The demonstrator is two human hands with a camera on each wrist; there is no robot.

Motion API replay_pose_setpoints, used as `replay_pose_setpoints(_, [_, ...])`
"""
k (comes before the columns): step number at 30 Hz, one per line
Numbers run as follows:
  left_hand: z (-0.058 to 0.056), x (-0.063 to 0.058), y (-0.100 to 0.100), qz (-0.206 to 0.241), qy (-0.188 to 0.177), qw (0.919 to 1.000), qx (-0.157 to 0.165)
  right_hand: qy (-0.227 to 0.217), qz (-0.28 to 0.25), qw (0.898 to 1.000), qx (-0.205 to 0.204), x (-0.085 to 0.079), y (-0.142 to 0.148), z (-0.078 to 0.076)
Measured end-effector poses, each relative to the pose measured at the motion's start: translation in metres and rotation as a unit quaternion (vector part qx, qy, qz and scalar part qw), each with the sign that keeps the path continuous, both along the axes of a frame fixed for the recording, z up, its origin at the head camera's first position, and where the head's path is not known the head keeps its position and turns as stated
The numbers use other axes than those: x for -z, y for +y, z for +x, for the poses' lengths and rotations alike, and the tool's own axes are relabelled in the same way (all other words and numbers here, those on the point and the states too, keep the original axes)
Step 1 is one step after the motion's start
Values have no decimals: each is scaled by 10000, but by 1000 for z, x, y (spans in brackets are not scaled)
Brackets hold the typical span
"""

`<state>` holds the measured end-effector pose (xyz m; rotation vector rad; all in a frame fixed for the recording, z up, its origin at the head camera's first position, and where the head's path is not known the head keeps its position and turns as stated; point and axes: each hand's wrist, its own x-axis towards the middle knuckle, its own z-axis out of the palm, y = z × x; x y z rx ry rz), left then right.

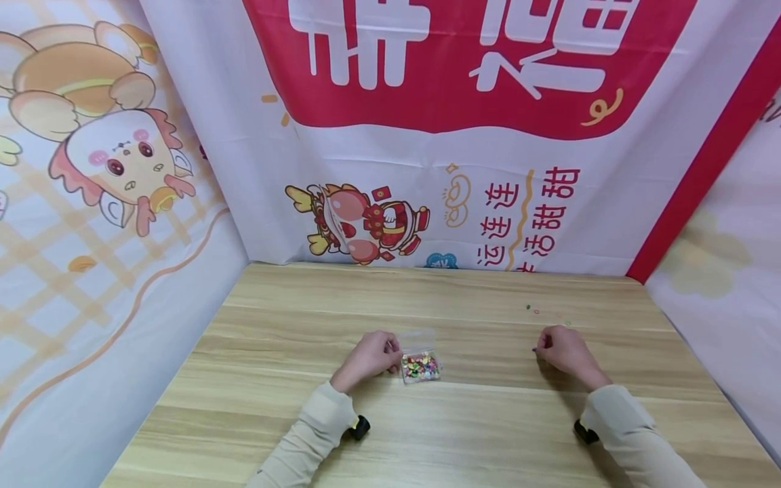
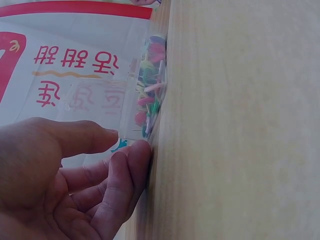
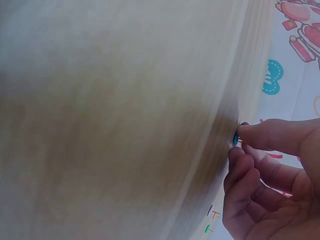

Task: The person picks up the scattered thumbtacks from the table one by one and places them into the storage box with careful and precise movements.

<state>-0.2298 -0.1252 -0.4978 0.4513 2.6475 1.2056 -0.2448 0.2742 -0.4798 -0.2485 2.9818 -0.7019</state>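
A small clear plastic box of colourful thumbtacks sits on the table with its transparent lid raised at the far side. At its left edge, my left hand holds the box near a corner between thumb and index finger. Well to the right, my right hand pinches a blue thumbtack low at the tabletop. The fingers partly hide that tack. Beyond this hand lie several loose tacks, among them a dark green one and a pink one.
The wood-grain table ends at a hanging printed cloth along the back. Printed cloths also stand at the left and right sides. Both wrists wear a black camera strap mount.
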Motion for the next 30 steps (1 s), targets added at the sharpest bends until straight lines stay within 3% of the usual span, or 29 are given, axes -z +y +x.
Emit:
replay_pose_setpoints(5, [0,-1,0,-3,-20,10000,10,72,94,9999,-53,0,1,0])
replay_pose_setpoints(13, [2,-3,0,46,-90,9999,-18,-179,20,9998,64,-2,2,6])
replay_pose_setpoints(18, [2,-4,1,11,-76,10000,-23,-9,2,10000,60,-5,1,12])
replay_pose_setpoints(30, [3,-4,3,-79,-131,9999,-62,46,-425,9991,-20,-8,-15,28])
